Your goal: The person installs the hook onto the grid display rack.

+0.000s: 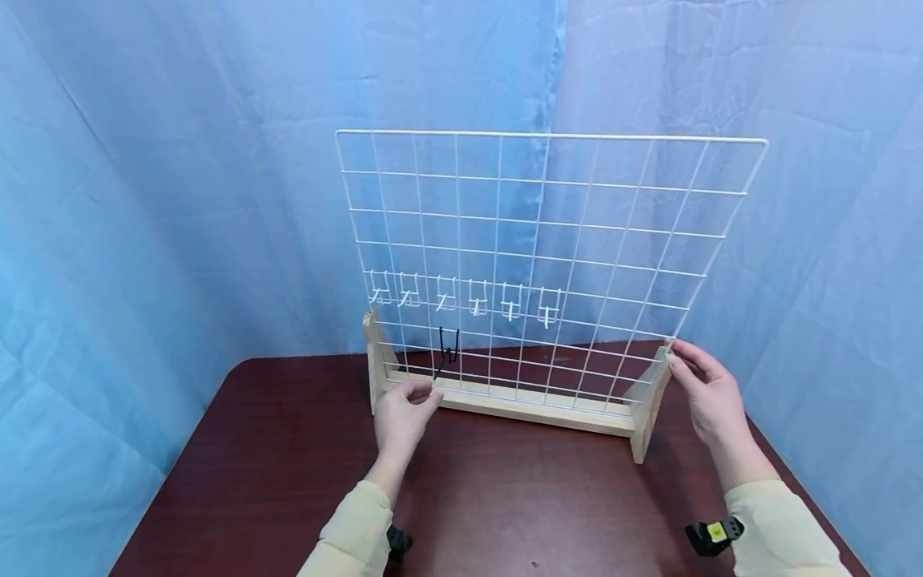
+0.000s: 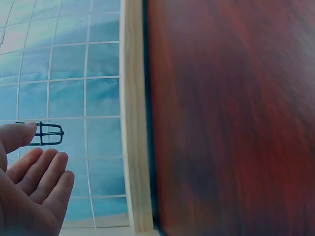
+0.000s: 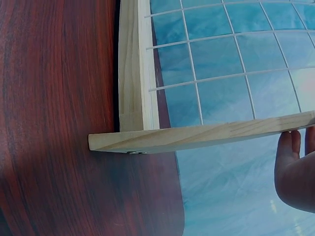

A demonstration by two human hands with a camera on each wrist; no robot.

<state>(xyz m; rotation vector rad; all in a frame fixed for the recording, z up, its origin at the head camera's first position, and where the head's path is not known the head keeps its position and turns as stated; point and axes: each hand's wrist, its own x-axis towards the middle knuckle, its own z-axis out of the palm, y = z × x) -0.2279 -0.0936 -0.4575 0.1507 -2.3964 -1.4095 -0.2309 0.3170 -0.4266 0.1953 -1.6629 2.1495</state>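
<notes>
A white wire grid panel (image 1: 519, 216) stands upright in a wooden stand (image 1: 534, 409). My left hand (image 1: 405, 413) pinches the prong end of a black wire hook (image 1: 449, 346) low on the left part of the grid. In the left wrist view the black hook (image 2: 51, 133) overlaps the grid wires, with the thumb over its near end and the fingers below. My right hand (image 1: 710, 393) grips the top of the stand's right wooden upright (image 1: 652, 401), thumb in front and fingers behind. The right wrist view shows fingertips (image 3: 285, 147) against that upright's edge.
Several white hooks (image 1: 477, 306) hang in a row across the grid's left and middle, above the black hook. The stand rests on a dark red-brown table (image 1: 288, 449). Blue curtains (image 1: 216, 160) hang behind and at both sides.
</notes>
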